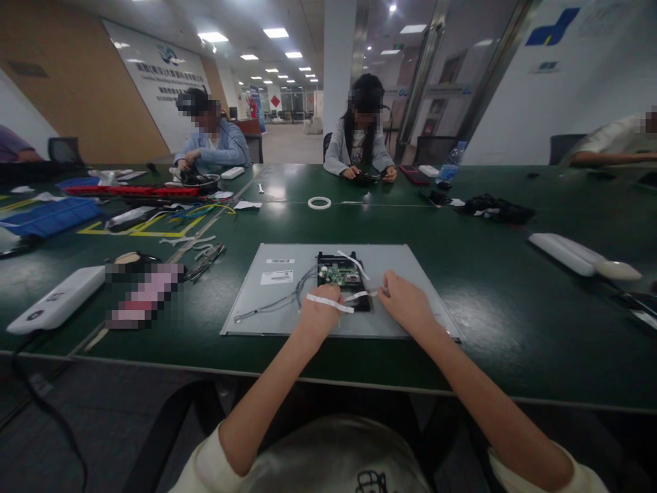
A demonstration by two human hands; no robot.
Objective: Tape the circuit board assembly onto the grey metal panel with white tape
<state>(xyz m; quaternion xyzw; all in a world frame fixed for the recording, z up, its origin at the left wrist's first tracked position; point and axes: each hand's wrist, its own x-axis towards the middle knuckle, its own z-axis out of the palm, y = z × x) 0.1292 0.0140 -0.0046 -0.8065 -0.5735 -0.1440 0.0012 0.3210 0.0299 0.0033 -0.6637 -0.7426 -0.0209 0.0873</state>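
Note:
A grey metal panel [287, 301] lies flat on the green table in front of me. A small green circuit board [339, 274] in a black frame sits on its middle, with grey wires running off to the left. My left hand [321, 311] rests on the panel just below the board, fingers curled, with a white tape strip [328, 302] lying across its back. My right hand [405, 301] is to the right of the board, its fingers pinched on the end of another white strip [362, 295].
A white tape roll [319, 203] lies further back on the table. White elongated devices lie at left [56, 301] and right [580, 253]. Tools, cables and a blue tray [46, 216] crowd the left side. Other people sit working at the far side.

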